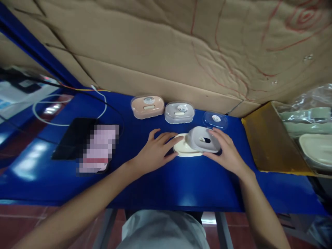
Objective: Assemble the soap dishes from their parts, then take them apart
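My right hand [227,152] grips a light grey oval cover [195,141] with a dark slot in its top, fingers at the far edge and thumb at the near edge. The cover is tilted and overlaps the right part of a cream oval base [183,149] on the table. At the base's left end, my left hand [155,152] holds its rim between thumb and fingers. Just behind lies a clear oval lid [214,119] bearing a round sticker. Where the cover meets the base is hidden.
Along the cardboard wall [155,45] stand a peach lidded box [141,110] and a grey lidded box [178,116]. To the right, a cardboard carton [275,138] holds green and cream parts. A phone [100,148], a black tablet-like object [72,138] and a white cable [103,109] lie left.
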`<state>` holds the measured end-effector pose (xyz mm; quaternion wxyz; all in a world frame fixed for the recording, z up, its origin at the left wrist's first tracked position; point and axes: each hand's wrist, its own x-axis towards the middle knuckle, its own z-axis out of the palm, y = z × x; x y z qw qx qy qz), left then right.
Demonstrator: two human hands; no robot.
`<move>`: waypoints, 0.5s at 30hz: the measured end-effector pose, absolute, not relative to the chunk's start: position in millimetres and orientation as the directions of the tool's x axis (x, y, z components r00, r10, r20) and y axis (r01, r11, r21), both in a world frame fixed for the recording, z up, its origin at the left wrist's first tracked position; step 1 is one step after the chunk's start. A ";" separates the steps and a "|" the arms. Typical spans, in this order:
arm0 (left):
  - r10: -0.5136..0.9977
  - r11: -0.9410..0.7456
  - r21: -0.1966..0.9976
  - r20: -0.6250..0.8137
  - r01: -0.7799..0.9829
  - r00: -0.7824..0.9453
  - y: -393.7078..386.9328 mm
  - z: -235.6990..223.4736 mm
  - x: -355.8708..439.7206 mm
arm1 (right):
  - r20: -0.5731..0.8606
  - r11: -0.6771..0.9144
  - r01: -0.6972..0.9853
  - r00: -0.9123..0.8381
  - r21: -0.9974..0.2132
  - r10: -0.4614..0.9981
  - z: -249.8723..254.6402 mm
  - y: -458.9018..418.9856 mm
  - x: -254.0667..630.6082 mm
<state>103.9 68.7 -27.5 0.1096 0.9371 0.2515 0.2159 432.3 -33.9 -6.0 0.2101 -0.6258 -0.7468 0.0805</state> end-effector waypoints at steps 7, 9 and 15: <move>0.573 -0.806 0.380 0.308 0.455 0.759 69.8 -27.2 104.1 | 0.244 0.303 0.879 -0.223 -0.368 0.944 -19.6 -33.4 392.9; 0.573 -0.802 0.393 0.293 0.450 0.765 69.5 -29.4 104.5 | 0.251 0.309 0.878 -0.227 -0.366 0.941 -21.5 -32.6 390.5; 0.577 -0.800 0.393 0.295 0.453 0.762 68.1 -31.3 103.3 | 0.246 0.324 0.882 -0.249 -0.343 0.937 -22.0 -31.5 388.8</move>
